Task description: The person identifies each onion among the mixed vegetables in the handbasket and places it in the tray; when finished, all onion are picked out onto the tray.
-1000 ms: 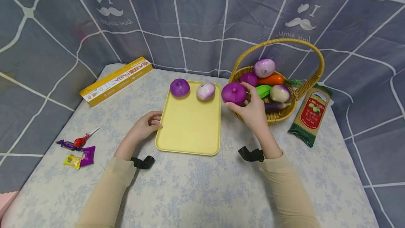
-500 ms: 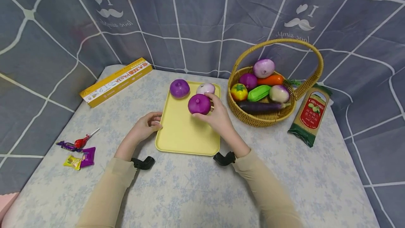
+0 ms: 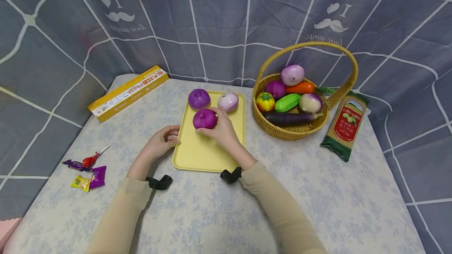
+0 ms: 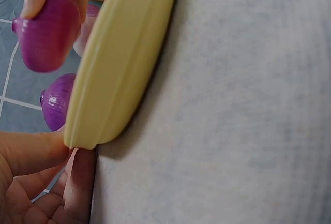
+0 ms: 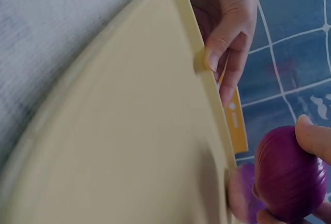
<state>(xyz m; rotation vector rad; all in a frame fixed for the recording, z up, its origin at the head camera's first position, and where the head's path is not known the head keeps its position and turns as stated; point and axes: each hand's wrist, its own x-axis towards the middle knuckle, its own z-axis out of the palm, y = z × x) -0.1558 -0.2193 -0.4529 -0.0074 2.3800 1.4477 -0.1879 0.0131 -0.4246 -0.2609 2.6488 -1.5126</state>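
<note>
In the head view, the right hand has its thumb and fingers closed round a purple onion, over the tray at the centre of the frame. That view leaves the height unclear; the left wrist view, at upper left, shows the onion clear of the tray. The left hand, half curled in the head view, proves in the left wrist view, lower left, to pinch the tray's edge between thumb and finger. Only the head view shows the sweets at left, the packet at right and the whole vegetable basket; the left wrist view catches a scrap of its weave, the right wrist view a strip of the box.
</note>
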